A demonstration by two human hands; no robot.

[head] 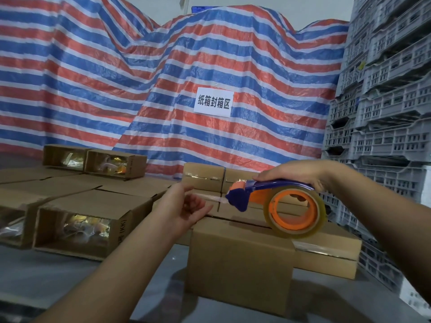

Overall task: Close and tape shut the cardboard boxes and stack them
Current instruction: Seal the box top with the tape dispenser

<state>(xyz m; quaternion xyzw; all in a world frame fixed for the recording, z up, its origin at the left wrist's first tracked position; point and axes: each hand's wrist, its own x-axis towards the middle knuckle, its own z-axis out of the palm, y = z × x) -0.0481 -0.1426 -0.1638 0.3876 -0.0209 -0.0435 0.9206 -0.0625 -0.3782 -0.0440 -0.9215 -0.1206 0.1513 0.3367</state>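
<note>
Right hand (300, 174): fingers curled over blue handle of tape dispenser (275, 199), held above nearest closed box (240, 259); roll of clear tape (295, 210) mounted on orange hub, low against box top. Left hand (184, 207): palm turned up, fingers loosely bent, thumb and fingertips apparently pinching free end of tape strip (210, 197) drawn out from blue cutter head; exact grip blurred. Nearest box: flaps folded down, centre seam visible and not yet taped across the top as far as can be judged. Behind and to the right: sealed boxes (326, 255), glossy tape bands showing on their faces, set in a low stack against grey plastic crates (384, 94). To the left: open boxes (77, 229) lying on their sides, shiny wrapped contents visible through open ends; two more open boxes (93, 160) further back, near striped tarpaulin (210, 54) bearing a white paper sign (213, 102). Judged stage: partly complete. Several boxes taped and stacked; one closed and ready for tape; at least four on the left awaiting closing, taping and stacking. Step in hand, by inference: laying drawn strip along seam of nearest box.
</note>
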